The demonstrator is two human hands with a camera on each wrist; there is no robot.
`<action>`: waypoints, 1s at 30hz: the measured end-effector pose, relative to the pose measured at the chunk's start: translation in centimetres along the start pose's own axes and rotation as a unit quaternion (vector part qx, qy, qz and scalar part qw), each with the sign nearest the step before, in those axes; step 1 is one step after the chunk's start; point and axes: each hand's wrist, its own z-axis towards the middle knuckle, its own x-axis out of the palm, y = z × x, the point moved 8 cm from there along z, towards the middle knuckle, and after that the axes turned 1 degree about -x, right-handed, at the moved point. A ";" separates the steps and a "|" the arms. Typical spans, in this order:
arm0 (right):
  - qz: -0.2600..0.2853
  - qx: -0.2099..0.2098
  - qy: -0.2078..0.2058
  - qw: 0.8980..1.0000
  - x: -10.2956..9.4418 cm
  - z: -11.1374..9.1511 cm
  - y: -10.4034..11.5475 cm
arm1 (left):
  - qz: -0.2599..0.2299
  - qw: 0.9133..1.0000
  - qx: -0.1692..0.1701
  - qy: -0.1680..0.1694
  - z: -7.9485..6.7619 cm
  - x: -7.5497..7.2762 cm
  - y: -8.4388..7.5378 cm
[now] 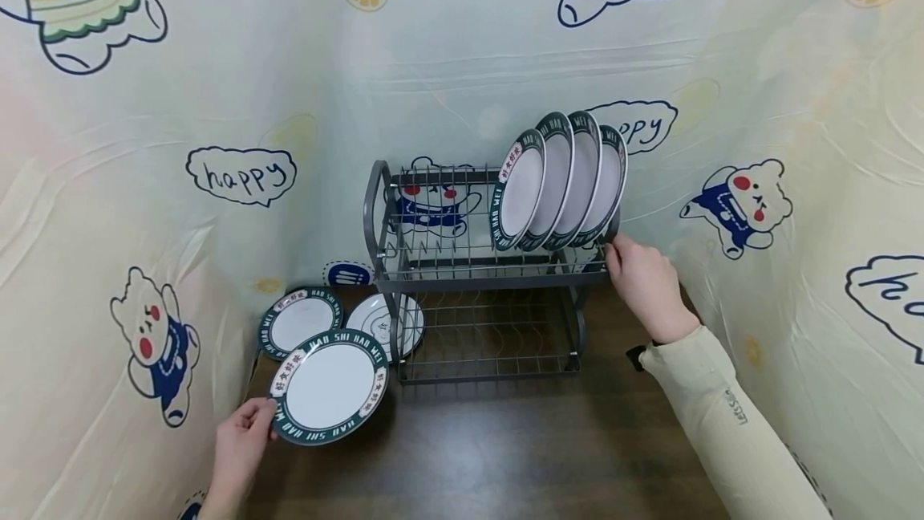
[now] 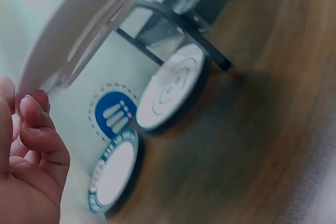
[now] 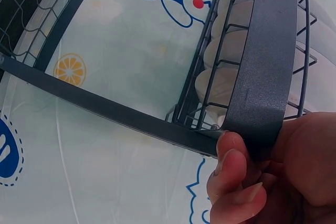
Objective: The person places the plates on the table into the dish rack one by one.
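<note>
A white plate with a dark green lettered rim (image 1: 332, 387) is pinched at its left edge by my left hand (image 1: 244, 432), held in front of the rack's lower left side. In the left wrist view the underside of this plate (image 2: 79, 30) shows above the fingers. My right hand (image 1: 650, 283) grips the right front corner of the grey two-tier dish rack (image 1: 491, 283); the right wrist view shows the fingers (image 3: 231, 166) curled around the frame there. Several matching plates (image 1: 521, 191) stand upright, leaning in a row at the right of the top tier.
Left of the rack, a green-rimmed plate (image 1: 301, 321) lies face up on the brown wooden table (image 1: 476, 456). A plate with ring marks (image 1: 393, 323) lies beside it, partly behind the rack's leg. Printed cloth (image 1: 447, 62) hangs around the back and sides.
</note>
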 end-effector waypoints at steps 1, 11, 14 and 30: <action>0.000 0.001 0.001 1.000 0.0 0.0 0.0 | -0.003 1.000 0.000 -0.001 -0.2 -0.1 -0.3; 0.005 0.004 0.005 1.000 0.0 0.0 0.0 | -0.015 1.000 0.016 -0.010 -1.6 -1.8 -3.6; 0.007 0.004 0.006 1.000 0.0 0.1 -0.1 | -0.039 0.999 0.009 -0.020 -1.8 -2.7 -4.4; 0.025 0.016 0.019 0.999 0.2 0.1 -0.5 | -0.187 0.982 -0.026 -0.013 -3.7 -5.5 -8.5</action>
